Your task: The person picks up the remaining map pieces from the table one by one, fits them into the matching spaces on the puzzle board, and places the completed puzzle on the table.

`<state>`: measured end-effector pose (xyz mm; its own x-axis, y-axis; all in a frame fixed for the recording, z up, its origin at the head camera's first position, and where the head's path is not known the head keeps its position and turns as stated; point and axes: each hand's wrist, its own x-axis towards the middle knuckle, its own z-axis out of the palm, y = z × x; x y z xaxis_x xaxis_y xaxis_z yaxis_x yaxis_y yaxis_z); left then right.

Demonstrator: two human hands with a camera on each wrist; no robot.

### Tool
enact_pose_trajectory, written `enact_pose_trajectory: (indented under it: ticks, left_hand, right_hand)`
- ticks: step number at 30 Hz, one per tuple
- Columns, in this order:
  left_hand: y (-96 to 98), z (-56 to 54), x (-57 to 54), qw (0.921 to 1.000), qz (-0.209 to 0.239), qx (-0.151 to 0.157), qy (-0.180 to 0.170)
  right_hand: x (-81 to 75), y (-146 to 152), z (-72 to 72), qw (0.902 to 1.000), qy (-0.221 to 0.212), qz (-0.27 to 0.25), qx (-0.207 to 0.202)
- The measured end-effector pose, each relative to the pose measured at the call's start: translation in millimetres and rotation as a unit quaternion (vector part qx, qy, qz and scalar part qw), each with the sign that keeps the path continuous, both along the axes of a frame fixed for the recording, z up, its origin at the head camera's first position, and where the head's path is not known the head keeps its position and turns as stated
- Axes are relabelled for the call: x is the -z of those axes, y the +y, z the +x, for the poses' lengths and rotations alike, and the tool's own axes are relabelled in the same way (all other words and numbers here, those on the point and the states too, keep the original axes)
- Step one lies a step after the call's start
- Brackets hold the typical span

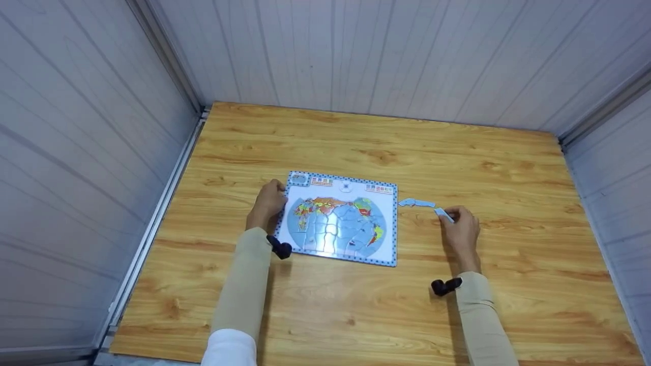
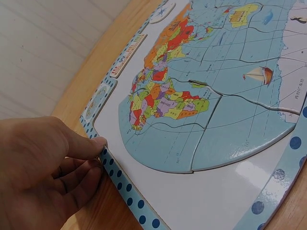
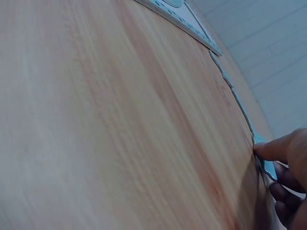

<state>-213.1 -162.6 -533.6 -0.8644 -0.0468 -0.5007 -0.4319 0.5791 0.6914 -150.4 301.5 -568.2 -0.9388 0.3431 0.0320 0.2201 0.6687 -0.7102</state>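
Note:
A world map jigsaw board (image 1: pixel 338 188) with a blue dotted border lies on the wooden table. My left hand (image 1: pixel 269 202) grips its left edge; in the left wrist view the thumb (image 2: pixel 98 143) lies on the dotted rim (image 2: pixel 128 190) and the other fingers curl against the side. Right of the board, my right hand (image 1: pixel 463 231) pinches a narrow light-blue puzzle piece (image 1: pixel 444 214) between thumb and fingers. The right wrist view has this piece (image 3: pixel 269 167) partly covered by the fingers. Other light-blue pieces (image 1: pixel 417 203) form a thin line from the board's right edge toward it.
The wooden table (image 1: pixel 335 310) extends all around the board. Pale panel walls stand behind (image 1: pixel 356 56), at the left (image 1: pixel 76 178) and at the right (image 1: pixel 620 168). A black wrist camera (image 1: pixel 280 248) on the left sleeve overlaps the board's lower left corner in the head view.

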Motion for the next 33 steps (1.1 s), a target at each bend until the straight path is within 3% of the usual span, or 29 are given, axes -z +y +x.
enact_pose_trajectory:
  ticks: [7,18,33]
  left_hand:
    - [-0.1,1.1,1.1,0.9999,0.004,0.005,0.012]
    - [-1.4,1.5,4.3,0.9991,-0.004,0.017,0.04]
    - [-1.8,2.4,3.3,0.999,-0.007,0.022,0.038]
  right_hand:
    - [-2.2,2.1,1.8,0.9989,-0.015,-0.045,-0.004]
    - [-4.6,0.0,1.0,0.9904,-0.009,-0.136,0.025]
    - [-8.3,-19.4,-6.0,0.9891,-0.023,-0.145,0.006]
